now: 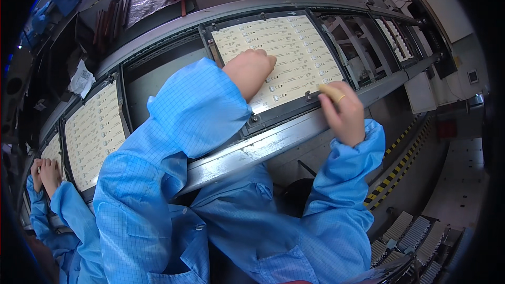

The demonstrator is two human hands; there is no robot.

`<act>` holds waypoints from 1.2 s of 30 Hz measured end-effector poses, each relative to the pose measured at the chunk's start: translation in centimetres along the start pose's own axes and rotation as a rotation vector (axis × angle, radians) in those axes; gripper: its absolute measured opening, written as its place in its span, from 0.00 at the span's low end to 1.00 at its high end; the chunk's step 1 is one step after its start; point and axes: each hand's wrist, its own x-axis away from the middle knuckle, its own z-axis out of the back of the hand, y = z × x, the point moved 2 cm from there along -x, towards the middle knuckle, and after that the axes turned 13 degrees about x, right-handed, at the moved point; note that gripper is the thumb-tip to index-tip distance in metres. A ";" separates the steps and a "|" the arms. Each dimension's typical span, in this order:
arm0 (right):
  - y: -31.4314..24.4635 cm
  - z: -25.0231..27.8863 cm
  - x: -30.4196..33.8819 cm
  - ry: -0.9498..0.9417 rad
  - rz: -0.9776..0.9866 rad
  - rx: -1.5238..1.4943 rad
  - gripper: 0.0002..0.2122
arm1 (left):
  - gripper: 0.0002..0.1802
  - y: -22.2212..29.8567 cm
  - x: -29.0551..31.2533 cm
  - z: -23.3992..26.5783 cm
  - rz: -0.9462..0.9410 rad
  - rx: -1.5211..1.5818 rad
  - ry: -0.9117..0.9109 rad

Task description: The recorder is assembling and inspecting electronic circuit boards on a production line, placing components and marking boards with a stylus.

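A cream circuit-board panel (294, 52) with rows of small printed marks and pale parts lies in a dark frame on the conveyor. Over its left half is my left hand (248, 71), its fingers curled down; what they hold, if anything, is hidden. My right hand (344, 113) is at the panel's near right corner, beside a small black clip (310, 95) on the frame. A yellow finger cot (333, 93) covers one of its fingers. Thumb and finger are drawn close together there, and I cannot make out anything between them. Another black clip (255, 118) sits on the near edge.
The metal conveyor rail (252, 152) runs between me and the panel. Further left, a second panel (94, 131) lies in its frame, and a co-worker's hands (47, 174) rest on another. Dark strips (113, 18) and foil lie beyond the conveyor. Ridged metal pieces (415, 234) are stacked at lower right.
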 end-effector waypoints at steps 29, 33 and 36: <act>17.0 -3.1 -4.2 -0.525 -0.105 -0.205 0.12 | 0.12 -13.6 -1.8 18.5 0.572 -0.222 0.320; 17.0 -3.1 -4.1 -0.530 -0.223 -0.210 0.10 | 0.15 -16.2 -5.7 15.2 0.659 -0.381 0.209; 17.0 -1.9 -3.6 -0.366 -0.260 -0.201 0.09 | 0.15 -17.4 -7.7 13.6 0.861 -0.536 0.379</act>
